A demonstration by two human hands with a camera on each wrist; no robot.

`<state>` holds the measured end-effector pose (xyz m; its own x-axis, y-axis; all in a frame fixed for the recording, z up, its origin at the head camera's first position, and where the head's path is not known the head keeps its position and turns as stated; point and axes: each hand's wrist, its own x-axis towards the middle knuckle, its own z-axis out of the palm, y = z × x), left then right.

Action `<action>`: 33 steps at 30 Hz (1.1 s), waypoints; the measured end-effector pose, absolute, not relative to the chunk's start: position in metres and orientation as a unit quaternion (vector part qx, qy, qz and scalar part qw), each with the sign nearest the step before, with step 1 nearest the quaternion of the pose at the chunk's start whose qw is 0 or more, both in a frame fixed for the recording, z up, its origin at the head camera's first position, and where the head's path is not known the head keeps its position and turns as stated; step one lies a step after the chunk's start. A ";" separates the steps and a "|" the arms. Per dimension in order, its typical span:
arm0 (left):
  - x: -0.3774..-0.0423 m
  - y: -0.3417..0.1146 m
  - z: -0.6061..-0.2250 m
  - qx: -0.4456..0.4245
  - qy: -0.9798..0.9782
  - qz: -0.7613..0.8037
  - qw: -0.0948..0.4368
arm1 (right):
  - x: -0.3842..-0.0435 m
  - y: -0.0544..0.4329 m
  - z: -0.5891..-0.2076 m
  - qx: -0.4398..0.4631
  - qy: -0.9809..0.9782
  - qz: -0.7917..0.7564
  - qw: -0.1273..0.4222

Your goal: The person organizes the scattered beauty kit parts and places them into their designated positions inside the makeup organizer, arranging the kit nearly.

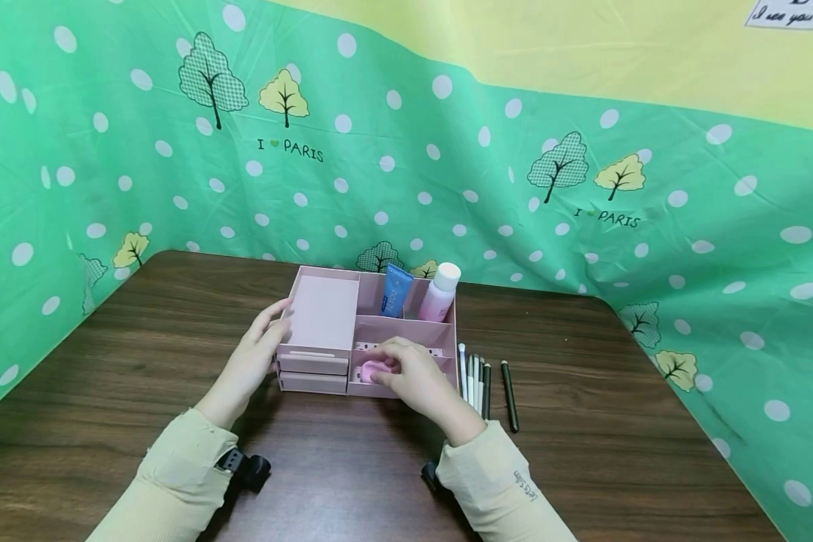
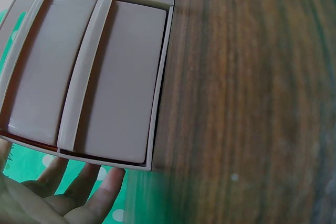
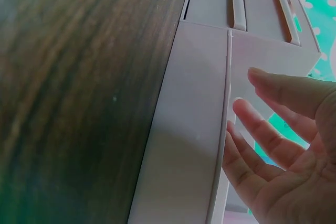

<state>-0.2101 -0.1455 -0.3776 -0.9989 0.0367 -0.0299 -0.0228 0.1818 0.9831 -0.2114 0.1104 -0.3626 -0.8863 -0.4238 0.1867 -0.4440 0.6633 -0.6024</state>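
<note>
A pale pink desktop organizer (image 1: 321, 309) with two front drawers (image 1: 313, 382) stands on the table. My left hand (image 1: 252, 354) rests against its left side, fingers extended along the wall; the left wrist view shows the fingertips (image 2: 110, 182) at its edge. Over the front right compartment is my right hand (image 1: 416, 374), its fingers right by a small rounded pink thing (image 1: 373, 370). In the right wrist view the thumb and fingers are apart, with nothing visible between them. A blue tube (image 1: 396, 290) and a pink bottle with white cap (image 1: 439, 292) stand in the rear compartments.
Several slim white and black pen-like sticks (image 1: 476, 380) lie right of the organizer, beside the right forearm. Another black one (image 1: 510, 395) lies farther right. Behind the dark wooden table (image 1: 623, 444) hangs a green dotted cloth (image 1: 433, 188).
</note>
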 end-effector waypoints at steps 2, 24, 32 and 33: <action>-0.210 -0.145 -0.377 0.005 0.769 0.639 0.023 | -0.211 0.111 -0.362 0.241 -0.910 0.338 0.018; -0.209 -0.145 -0.377 0.004 0.771 0.636 0.021 | -0.205 0.117 -0.340 0.231 -0.897 0.376 0.010; -0.210 -0.145 -0.377 0.004 0.771 0.637 0.019 | -0.203 0.118 -0.340 0.254 -0.894 0.369 0.010; -0.210 -0.145 -0.377 0.005 0.769 0.639 0.020 | -0.203 0.118 -0.339 0.253 -0.894 0.369 0.010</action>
<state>-0.2096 -0.1453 -0.3771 -0.9992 0.0327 -0.0249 -0.0185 0.1844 0.9827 -0.2031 0.1184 -0.3391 -0.8716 -0.4458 0.2040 -0.4600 0.5996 -0.6549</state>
